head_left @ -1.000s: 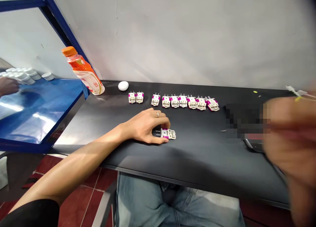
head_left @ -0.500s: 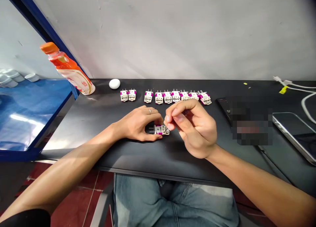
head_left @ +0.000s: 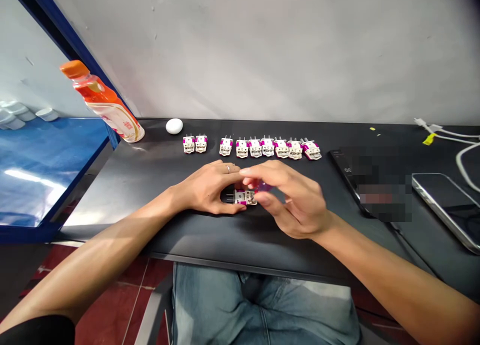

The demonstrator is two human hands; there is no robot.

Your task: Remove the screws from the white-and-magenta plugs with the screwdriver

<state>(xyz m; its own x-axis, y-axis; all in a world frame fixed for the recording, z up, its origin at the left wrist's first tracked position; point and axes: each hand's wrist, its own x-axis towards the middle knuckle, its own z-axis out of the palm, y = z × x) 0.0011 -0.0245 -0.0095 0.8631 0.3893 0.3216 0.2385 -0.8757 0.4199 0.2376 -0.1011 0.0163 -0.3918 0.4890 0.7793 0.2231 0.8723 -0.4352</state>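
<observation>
On the black table, my left hand (head_left: 213,187) is closed around a small white-and-purple plug insert (head_left: 240,197). It lies on its side, metal pins pointing left into the hand, with thumb and fingers on either side. My right hand (head_left: 290,197) is just right of it, fingers curled and thumb a little apart. A small translucent purple object (head_left: 263,186) shows between those fingers; its full shape is hidden. Beyond both hands stand several similar plug inserts (head_left: 267,146) in a row, pins up, with two more (head_left: 195,144) further left.
A white egg-shaped object (head_left: 174,126) and an orange-capped bottle (head_left: 107,105) stand at the back left. On the right lie a black phone (head_left: 343,170), partly blurred out, a second phone-like device (head_left: 450,205) and white cables (head_left: 459,152). The front table edge (head_left: 240,271) runs above my lap.
My right hand has gone from a fingertip pinch to a wider grasp, its fingers reaching further left over the plug insert. The purple object now shows in it. My left hand stays put.
</observation>
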